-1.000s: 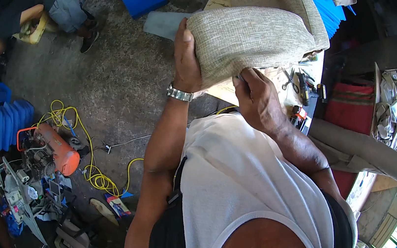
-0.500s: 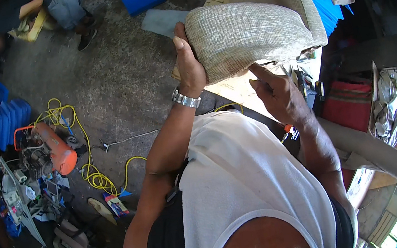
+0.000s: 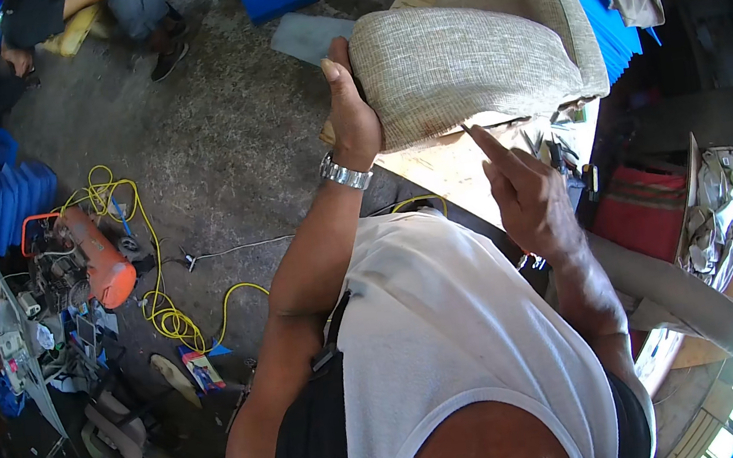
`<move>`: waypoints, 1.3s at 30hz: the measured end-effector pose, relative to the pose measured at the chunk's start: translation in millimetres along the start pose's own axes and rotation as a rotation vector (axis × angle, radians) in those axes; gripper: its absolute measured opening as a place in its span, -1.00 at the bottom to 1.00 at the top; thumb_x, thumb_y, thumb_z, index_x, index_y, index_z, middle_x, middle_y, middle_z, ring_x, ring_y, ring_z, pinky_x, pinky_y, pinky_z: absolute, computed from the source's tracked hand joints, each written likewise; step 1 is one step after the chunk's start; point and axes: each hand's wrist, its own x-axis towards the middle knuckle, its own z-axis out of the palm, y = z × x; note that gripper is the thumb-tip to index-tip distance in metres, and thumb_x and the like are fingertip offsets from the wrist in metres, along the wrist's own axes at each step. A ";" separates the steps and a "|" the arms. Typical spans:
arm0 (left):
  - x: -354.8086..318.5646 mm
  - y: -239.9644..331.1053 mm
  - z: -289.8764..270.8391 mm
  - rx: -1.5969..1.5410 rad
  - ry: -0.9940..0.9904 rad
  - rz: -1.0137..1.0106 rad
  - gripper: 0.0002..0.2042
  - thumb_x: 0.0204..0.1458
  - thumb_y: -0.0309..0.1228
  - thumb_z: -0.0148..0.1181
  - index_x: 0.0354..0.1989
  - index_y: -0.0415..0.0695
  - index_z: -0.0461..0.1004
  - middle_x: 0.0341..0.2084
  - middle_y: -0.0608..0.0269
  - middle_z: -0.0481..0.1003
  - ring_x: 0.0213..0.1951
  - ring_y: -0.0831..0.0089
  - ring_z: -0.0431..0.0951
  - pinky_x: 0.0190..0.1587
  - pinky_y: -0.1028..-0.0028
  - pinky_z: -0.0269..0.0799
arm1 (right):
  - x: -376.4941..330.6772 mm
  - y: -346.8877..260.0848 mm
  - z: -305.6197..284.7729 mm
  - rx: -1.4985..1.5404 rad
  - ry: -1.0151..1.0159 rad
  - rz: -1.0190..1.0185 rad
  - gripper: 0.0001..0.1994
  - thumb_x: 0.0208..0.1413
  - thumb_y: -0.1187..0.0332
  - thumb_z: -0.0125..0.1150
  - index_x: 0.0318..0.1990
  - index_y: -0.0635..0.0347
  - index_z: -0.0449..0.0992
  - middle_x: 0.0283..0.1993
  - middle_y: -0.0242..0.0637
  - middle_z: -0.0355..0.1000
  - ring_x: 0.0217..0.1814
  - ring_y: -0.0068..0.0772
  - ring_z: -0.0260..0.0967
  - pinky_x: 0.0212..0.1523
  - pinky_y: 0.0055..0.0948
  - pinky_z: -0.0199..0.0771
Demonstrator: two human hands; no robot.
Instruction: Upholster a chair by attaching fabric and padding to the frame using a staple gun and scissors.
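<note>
— Grey concrete floor (image 3: 219, 146), workshop clutter along its left edge?
— Yes: orange compressor (image 3: 96, 262) with a yellow hose (image 3: 166, 313) coiled beside it, blue foam pads (image 3: 9, 190) further out.
— And the hands?
— Left hand (image 3: 353, 116) grips the end of a grey fabric cushion (image 3: 473, 56), held up over a wooden board (image 3: 460, 167). Right hand (image 3: 527, 191) hangs loose just below, empty, one finger pointing at the cushion's underside.
— Hidden?
— The board's far edge, behind the cushion
</note>
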 end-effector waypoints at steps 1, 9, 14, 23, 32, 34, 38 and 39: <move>-1.3 0.7 0.8 0.003 -0.008 -0.006 0.01 0.12 0.46 -0.56 0.48 -0.22 -0.19 0.41 -0.01 0.02 0.38 0.24 0.12 0.36 0.29 0.12 | 6.1 1.1 6.0 0.020 0.064 -0.066 -0.52 0.18 0.48 0.15 0.28 0.05 0.39 -0.51 -0.13 0.36 -0.48 -0.12 0.41 -0.43 -0.16 0.41; -1.9 -9.9 7.5 -0.022 -0.061 0.040 -0.01 0.10 0.47 -0.52 0.51 -0.07 -0.35 0.45 -0.02 -0.13 0.41 0.12 0.07 0.33 0.17 0.18 | 51.1 18.3 -18.3 0.196 -0.320 -0.176 -0.60 0.26 0.43 0.10 0.21 0.38 0.39 -0.57 -0.11 0.38 -0.57 -0.33 0.34 -0.42 -0.33 0.35; -6.4 4.5 -3.7 0.070 -0.050 0.027 -0.04 0.16 0.41 -0.49 0.49 -0.18 -0.23 0.43 -0.06 -0.05 0.40 0.13 0.08 0.35 0.18 0.14 | 46.7 28.2 -8.6 0.420 -0.382 0.010 -0.58 0.31 0.35 0.06 0.28 0.27 0.35 -0.50 -0.19 0.36 -0.48 -0.48 0.29 -0.35 -0.40 0.36; 6.9 6.7 -8.8 -0.011 -0.152 -0.005 -0.06 0.15 0.43 -0.56 0.46 -0.15 -0.10 0.33 -0.02 0.15 0.33 0.23 0.24 0.27 0.27 0.29 | 6.2 1.6 18.4 0.225 0.049 -0.032 -0.49 0.18 0.52 0.08 0.32 0.17 0.31 -0.31 0.06 0.49 -0.33 0.10 0.48 -0.27 -0.11 0.50; 17.2 -7.9 -3.0 0.195 -0.232 0.213 -0.22 0.29 0.22 -0.45 0.31 -0.35 -0.03 0.17 -0.09 0.24 0.22 0.19 0.36 0.17 0.27 0.39 | 56.4 9.0 -5.3 0.164 -0.209 -0.117 -0.75 0.22 0.38 0.11 0.01 0.23 0.47 -0.55 0.01 0.36 -0.45 -0.07 0.43 -0.40 -0.22 0.41; 11.0 -6.6 -10.0 0.169 -0.223 0.142 -0.18 0.26 0.27 -0.47 0.40 -0.25 -0.17 0.24 -0.09 0.20 0.27 0.18 0.31 0.20 0.23 0.38 | 58.4 14.5 -1.4 0.357 -0.265 -0.023 -0.72 0.22 0.41 0.10 0.05 0.29 0.47 -0.44 0.09 0.44 -0.42 -0.03 0.46 -0.34 -0.24 0.43; 6.9 9.8 -11.0 -0.061 -0.078 -0.017 -0.11 0.24 0.32 -0.52 0.46 -0.27 -0.15 0.31 -0.09 0.15 0.26 0.20 0.31 0.27 0.27 0.27 | 25.9 4.5 10.7 0.249 -0.051 0.000 -0.61 0.22 0.43 0.10 0.21 0.22 0.42 -0.34 0.11 0.50 -0.41 -0.03 0.48 -0.27 -0.20 0.46; 10.3 9.3 -14.5 -0.062 -0.065 -0.011 -0.11 0.24 0.32 -0.52 0.46 -0.27 -0.15 0.31 -0.09 0.15 0.26 0.20 0.31 0.27 0.27 0.27 | 12.9 -0.3 8.6 0.146 -0.023 -0.002 -0.54 0.20 0.46 0.11 0.28 0.12 0.39 -0.37 0.07 0.50 -0.42 -0.06 0.49 -0.28 -0.20 0.47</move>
